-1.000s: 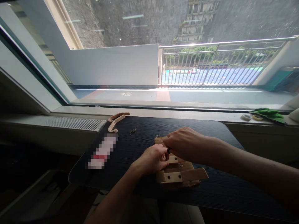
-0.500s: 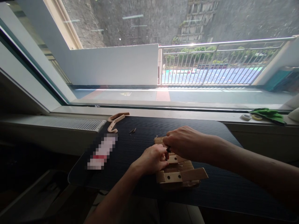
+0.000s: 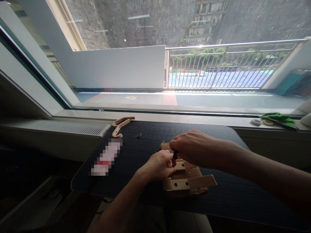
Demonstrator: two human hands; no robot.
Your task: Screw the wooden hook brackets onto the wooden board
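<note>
My right hand (image 3: pixel 191 145) is closed round a dark screwdriver (image 3: pixel 175 154), its handle hidden in the fist and its shaft pointing down. Closed fingers of my left hand (image 3: pixel 160 165) grip the left end of a wooden hook (image 3: pixel 180 165), close beside the screwdriver's tip. That hook lies across a wooden board (image 3: pixel 194 173); the tip's contact point is hidden by my fingers. Nearer to me, a second wooden hook (image 3: pixel 181 183) with two dark screw heads lies across the same board, its raised end to the right.
On the dark table (image 3: pixel 145 142) lie a few screws (image 3: pixel 138 136) and two loose wooden hooks (image 3: pixel 120 127) at the back left. A blurred pale packet (image 3: pixel 107 160) is near the left edge. Tape rolls (image 3: pixel 256 122) and a green glove (image 3: pixel 279 120) rest on the windowsill.
My right hand has turned slightly on the screwdriver, baring a little more of its dark part. My left hand and the board stay in place.
</note>
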